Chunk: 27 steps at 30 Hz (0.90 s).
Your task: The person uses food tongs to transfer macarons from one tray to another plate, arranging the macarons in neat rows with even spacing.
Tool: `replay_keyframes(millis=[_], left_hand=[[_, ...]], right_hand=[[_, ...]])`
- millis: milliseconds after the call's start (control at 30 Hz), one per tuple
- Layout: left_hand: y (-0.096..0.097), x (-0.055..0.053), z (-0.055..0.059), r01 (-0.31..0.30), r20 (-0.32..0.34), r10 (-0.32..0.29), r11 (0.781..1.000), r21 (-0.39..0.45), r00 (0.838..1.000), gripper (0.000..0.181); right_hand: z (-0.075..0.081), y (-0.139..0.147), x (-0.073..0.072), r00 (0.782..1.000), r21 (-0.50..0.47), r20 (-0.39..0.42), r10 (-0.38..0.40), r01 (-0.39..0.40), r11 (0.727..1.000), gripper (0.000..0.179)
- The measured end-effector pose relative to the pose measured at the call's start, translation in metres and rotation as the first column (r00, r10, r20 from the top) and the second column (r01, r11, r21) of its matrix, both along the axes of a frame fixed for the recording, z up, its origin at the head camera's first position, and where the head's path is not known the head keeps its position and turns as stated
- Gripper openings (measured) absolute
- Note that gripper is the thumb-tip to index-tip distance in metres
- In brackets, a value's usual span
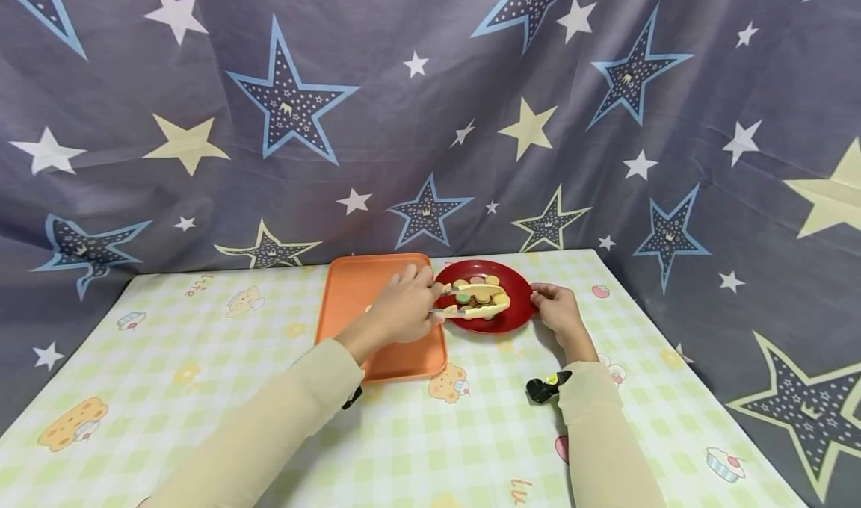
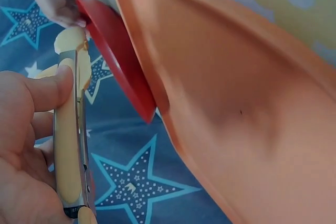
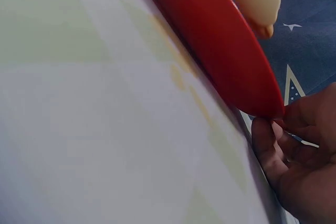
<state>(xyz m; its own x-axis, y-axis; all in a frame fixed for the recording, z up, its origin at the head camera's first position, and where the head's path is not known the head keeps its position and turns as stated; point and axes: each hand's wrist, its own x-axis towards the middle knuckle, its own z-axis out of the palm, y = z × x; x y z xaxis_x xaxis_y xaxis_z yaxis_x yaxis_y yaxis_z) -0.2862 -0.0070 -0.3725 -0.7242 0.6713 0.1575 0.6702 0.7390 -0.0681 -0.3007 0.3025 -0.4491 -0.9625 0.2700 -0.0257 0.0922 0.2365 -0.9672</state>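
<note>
My left hand [image 1: 401, 308] grips a pair of cream-coloured tongs [image 2: 67, 145] by the handles. In the head view the two tong arms reach right, over a red plate [image 1: 521, 315], with their tips spread above several small round biscuit-like pieces [image 1: 476, 281] in pink, green and tan. The pieces lie in the plate's middle, partly hidden by the tongs. My right hand [image 1: 560, 312] pinches the plate's right rim between thumb and fingers, seen closely in the right wrist view. An orange tray [image 1: 350, 276] lies under my left hand, with the plate close against its right side.
The table wears a green and white checked cloth [image 1: 222, 358] with cartoon food prints. Behind and to the right hangs a dark curtain [image 1: 430, 104] with stars. A black strap device [image 1: 545, 387] sits at my right wrist. The tray and plate are near the table's back edge.
</note>
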Motion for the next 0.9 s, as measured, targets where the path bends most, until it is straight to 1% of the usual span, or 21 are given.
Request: replay_keyframes(millis=[133,333,600,767,900], left_hand=[[0.007,-0.002,-0.004,-0.002,0.012,0.002,1.000,0.001,1.000,0.039],[0.017,-0.002,-0.005,0.000,0.029,0.000,1.000,-0.019,1.000,0.036],[0.026,-0.001,-0.006,0.009,-0.024,-0.011,0.998,-0.069,1.000,0.041],[0.030,-0.001,-0.007,0.002,-0.044,-0.004,0.998,-0.067,0.999,0.034],[0.032,-0.002,-0.007,-0.007,-0.040,0.005,0.998,-0.069,0.999,0.030]], right_hand=[[-0.001,-0.001,-0.001,1.000,0.001,0.009,-0.003,0.003,1.000,0.033],[0.000,0.000,-0.002,0.999,-0.006,0.037,-0.015,0.015,1.000,0.033],[0.001,0.000,-0.003,0.999,0.010,0.048,-0.018,0.017,1.000,0.033],[0.001,0.001,-0.004,0.999,0.010,0.037,-0.013,0.013,1.000,0.033],[0.000,0.001,-0.005,0.999,0.008,0.032,-0.010,0.010,1.000,0.033]])
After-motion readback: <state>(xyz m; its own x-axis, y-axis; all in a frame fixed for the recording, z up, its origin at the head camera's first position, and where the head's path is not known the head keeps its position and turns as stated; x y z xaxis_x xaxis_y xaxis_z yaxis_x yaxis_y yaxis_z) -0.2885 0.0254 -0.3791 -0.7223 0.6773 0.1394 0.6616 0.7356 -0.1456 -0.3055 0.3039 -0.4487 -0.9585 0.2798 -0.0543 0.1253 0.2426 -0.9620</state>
